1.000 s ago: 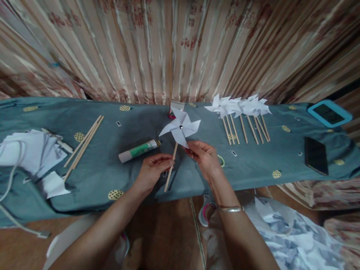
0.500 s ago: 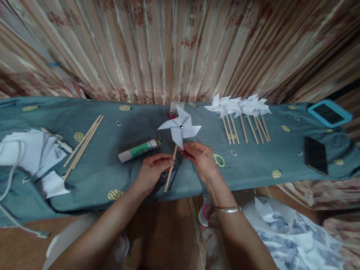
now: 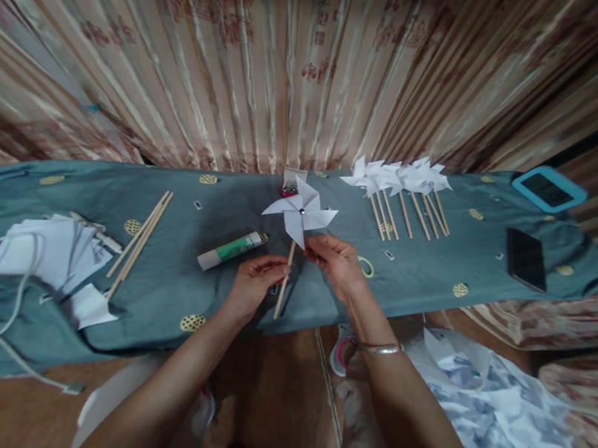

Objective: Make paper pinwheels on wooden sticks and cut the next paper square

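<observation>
White paper pinwheel, blades spread, shiny-centred, on a slim wooden stick

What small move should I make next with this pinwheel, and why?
I'd probably nudge the lower blade with your right hand to turn the pinwheel: that hand is at the blade, your left hand holds the stick, and a pin shows at the center.

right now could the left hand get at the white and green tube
Probably yes: the tube lies beside the left hand with nothing visible between, though that hand's grip on the pinwheel stick might need to loosen.
</observation>
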`<state>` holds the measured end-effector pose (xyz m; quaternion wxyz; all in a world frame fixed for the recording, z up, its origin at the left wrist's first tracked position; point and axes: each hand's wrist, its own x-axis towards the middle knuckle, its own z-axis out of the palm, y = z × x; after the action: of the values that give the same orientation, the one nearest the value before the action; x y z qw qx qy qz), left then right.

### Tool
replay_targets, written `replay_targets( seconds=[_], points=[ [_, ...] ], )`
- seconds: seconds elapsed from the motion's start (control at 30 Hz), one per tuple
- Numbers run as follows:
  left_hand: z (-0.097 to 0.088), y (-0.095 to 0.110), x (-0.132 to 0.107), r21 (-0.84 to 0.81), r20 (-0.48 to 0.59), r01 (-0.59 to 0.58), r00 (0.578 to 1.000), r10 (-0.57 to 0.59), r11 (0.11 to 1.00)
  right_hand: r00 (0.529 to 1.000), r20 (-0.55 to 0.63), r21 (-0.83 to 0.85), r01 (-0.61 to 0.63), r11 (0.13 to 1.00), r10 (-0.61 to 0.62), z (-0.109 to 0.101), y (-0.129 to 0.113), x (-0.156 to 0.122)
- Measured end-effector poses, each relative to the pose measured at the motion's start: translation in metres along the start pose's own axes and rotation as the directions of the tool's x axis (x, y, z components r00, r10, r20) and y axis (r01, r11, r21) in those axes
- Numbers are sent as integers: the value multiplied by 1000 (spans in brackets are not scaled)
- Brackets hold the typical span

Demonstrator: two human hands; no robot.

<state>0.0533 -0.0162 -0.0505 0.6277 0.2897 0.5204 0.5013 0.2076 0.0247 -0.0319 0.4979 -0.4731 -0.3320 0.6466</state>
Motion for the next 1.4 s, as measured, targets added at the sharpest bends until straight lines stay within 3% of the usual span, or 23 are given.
replay_targets(
  seconds=[0.47,0.8,1.4],
  points=[
    [0,6,-4,-6,19,-27,999,27,1000,1000,-27,26,-12,1000,12,-2,3,-12],
    [11,15,-16,21,31,-44,999,44,999,999,-34,69,5,998,-2,-6,2,-28],
    [62,20,-14,37,35,-96,995,95,995,998,-61,244,-1,970,16,-44,-15,-22]
  ],
)
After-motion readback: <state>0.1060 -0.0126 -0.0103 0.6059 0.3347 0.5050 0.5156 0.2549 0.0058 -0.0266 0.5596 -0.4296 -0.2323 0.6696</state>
